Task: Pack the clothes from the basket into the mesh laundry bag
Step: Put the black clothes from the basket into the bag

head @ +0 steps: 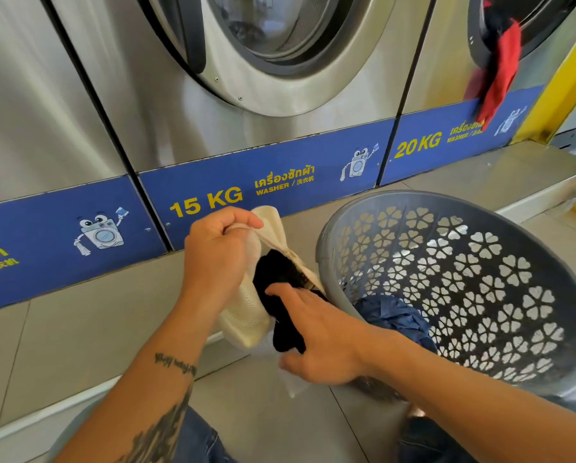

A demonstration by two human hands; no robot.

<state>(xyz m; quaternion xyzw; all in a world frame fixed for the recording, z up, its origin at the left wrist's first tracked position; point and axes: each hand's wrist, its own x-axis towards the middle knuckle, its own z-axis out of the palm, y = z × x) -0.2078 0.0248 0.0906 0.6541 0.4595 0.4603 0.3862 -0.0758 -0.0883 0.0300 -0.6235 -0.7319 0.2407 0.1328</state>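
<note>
We are gripping the upper edge of the mesh laundry bag (pixel 246 315) with our left hand (pixel 218 252), fingers curled tight and pinching the cream fabric so the mouth is hanging open just to the right of that fist. Below it and slightly right, our right hand (pixel 316 342) is pressing a black garment (pixel 281 285) into the opening; the fingers are lying spread over the dark cloth, with the thumb tucked underneath, so the hand is loosely closing on the garment rather than clenching it. Part of the black cloth is sitting inside the bag, part is spilling out under our palm.

Just to the right of our right wrist, the grey plastic basket (pixel 480 289) is tilting toward us, its wall pierced with flower-shaped holes. Inside it, near our right forearm, a blue garment (pixel 393 315) is lying crumpled.

Beyond both hands, the washer (pixel 246 105) marked 15 KG is standing closed. Further right, a red cloth (pixel 500 71) is hanging from the door of the 20 KG machine.
</note>
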